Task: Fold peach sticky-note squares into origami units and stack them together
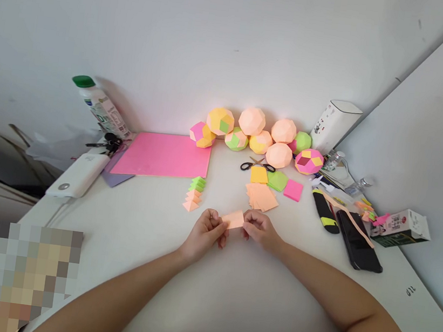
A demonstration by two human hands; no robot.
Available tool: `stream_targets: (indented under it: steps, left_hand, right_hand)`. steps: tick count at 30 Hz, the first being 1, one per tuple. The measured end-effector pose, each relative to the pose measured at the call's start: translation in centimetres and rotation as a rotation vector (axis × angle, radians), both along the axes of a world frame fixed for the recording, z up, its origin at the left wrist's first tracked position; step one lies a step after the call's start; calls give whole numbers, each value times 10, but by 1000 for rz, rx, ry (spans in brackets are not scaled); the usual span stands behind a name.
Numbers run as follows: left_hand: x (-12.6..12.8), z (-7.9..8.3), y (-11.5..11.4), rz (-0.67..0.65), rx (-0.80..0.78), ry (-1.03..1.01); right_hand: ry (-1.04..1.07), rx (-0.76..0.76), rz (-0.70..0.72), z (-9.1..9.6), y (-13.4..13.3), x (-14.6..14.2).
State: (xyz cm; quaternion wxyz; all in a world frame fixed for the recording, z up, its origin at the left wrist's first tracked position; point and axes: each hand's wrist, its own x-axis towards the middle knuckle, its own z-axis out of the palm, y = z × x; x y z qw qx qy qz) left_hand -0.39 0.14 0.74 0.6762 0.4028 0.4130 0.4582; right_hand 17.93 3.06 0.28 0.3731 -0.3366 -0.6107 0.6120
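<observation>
A small peach paper piece (233,220), creased across, is stretched between my two hands above the white table. My left hand (209,229) pinches its left end. At the right end, my right hand (261,230) grips it between thumb and fingers. Just beyond lies a fanned stack of peach paper sheets (263,197), with yellow paper (259,175), green paper (278,180) and pink paper (293,189) squares behind. Left of these runs a row of folded green and peach paper units (194,194). Black-handled scissors (258,165) lie open behind the yellow paper.
Several faceted paper balls (279,155) are piled along the wall. A pink board (165,156) lies left, near a green-capped bottle (102,107) and a white device (79,174). At right are a phone (358,241), a box cutter (325,211) and a milk carton (401,229).
</observation>
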Motion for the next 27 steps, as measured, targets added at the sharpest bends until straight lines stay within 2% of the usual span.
stream_targets:
  steps: [4, 8, 12, 17, 22, 27]
  left_hand:
    - [0, -1, 1, 27, -4, -5]
    - [-1, -1, 2, -21, -4, 17]
    - [-3, -1, 1, -104, -3, 85]
    - [-5, 0, -2, -227, 75, 276]
    - [-5, -1, -3, -209, 86, 278]
    - [-5, -3, -1, -178, 107, 169]
  right_hand:
    - [90, 144, -82, 0, -2, 0]
    - [-59, 295, -101, -3, -3, -2]
    - [-121, 292, -115, -5, -2, -3]
    - [-127, 302, -131, -4, 0, -3]
    - [-102, 328, -116, -5, 2, -3]
    - [-154, 363, -103, -2, 2, -3]
